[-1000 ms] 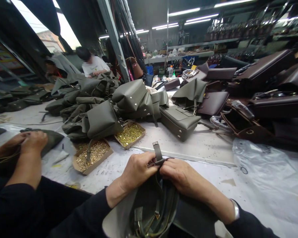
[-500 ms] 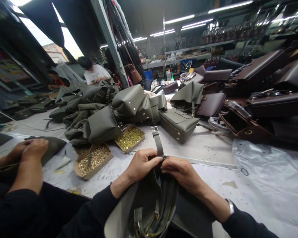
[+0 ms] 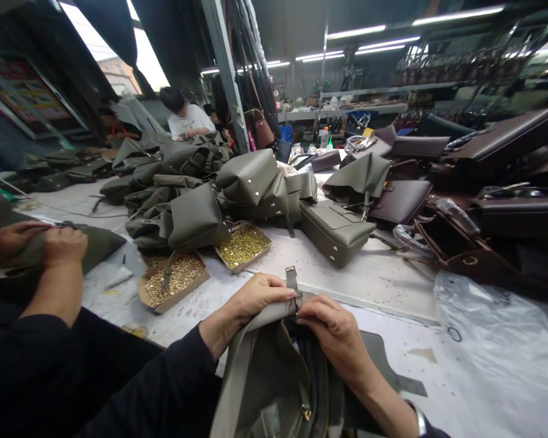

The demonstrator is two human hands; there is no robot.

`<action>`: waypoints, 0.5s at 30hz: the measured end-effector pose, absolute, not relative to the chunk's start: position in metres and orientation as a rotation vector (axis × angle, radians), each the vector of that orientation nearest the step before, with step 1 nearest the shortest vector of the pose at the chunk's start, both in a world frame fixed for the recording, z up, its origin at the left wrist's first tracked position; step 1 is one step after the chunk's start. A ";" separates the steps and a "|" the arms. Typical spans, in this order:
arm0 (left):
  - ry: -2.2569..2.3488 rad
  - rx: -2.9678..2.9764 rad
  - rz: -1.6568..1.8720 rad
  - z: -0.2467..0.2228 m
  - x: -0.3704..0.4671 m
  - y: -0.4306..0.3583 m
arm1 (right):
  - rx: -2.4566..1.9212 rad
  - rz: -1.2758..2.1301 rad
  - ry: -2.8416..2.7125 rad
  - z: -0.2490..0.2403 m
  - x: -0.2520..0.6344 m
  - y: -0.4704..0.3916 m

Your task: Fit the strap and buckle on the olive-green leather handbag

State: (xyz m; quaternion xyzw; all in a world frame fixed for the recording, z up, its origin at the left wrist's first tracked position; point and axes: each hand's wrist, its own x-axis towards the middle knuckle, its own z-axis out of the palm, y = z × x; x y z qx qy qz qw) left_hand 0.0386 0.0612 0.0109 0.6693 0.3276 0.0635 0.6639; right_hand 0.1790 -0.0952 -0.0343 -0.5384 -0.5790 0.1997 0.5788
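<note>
An open olive-grey handbag is in front of me, with its zipped inside facing up. My left hand is closed on the bag's top edge, thumb on top, at the foot of a short strap with a metal buckle. Just right of that strap, my right hand pinches at the same edge with thumb and fingers. Whether a small part sits between its fingertips is hidden. A gold zip pull hangs inside the bag.
Cardboard trays of gold-coloured hardware, one near and one farther, stand ahead on the left. Olive bags are piled behind them. Dark brown bags and clear plastic lie right. A co-worker's hands work at far left.
The bag's edge has tipped, showing its paler face beside my left hand. The buckled strap sits lower in view. My right hand has dropped slightly and turned. The view has shifted a little.
</note>
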 end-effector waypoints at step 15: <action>0.872 1.586 0.131 0.013 0.048 0.057 | -1.218 0.700 -1.547 -0.047 0.221 -0.058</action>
